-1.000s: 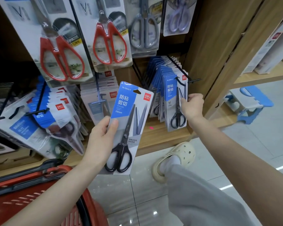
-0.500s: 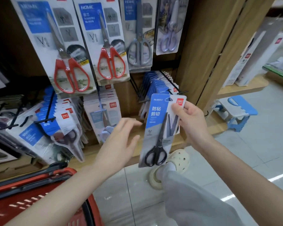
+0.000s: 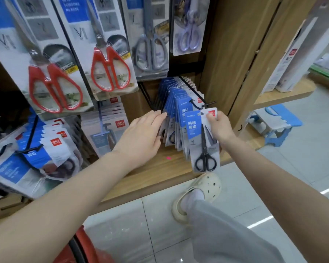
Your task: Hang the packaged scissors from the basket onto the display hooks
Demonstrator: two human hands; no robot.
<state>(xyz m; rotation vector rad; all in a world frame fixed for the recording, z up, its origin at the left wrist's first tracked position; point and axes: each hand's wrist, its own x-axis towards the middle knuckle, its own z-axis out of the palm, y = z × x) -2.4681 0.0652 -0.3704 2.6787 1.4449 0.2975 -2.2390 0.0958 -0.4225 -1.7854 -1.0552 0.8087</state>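
Note:
My right hand [image 3: 219, 126] pinches the top of a blue and white pack of black-handled scissors [image 3: 203, 143], held upright just below the tip of a black display hook [image 3: 207, 104]. A row of matching packs [image 3: 176, 114] hangs on that hook behind it. With straight fingers, my left hand [image 3: 142, 135] touches the left side of that hanging row and holds nothing. Only the red basket's rim [image 3: 82, 245] shows, at the bottom edge.
Packs of red-handled scissors [image 3: 110, 71] and grey scissors [image 3: 150, 52] hang above. More blue packs [image 3: 36, 150] hang on hooks at the left. A wooden shelf board [image 3: 160, 173] runs below. A wooden upright [image 3: 235, 54] stands right of the hook. A foot in a cream clog [image 3: 198, 194] rests on the tiled floor.
The pack went from my left hand to my right hand, which carried it up to the hook's tip. My left hand moved right onto the hanging row.

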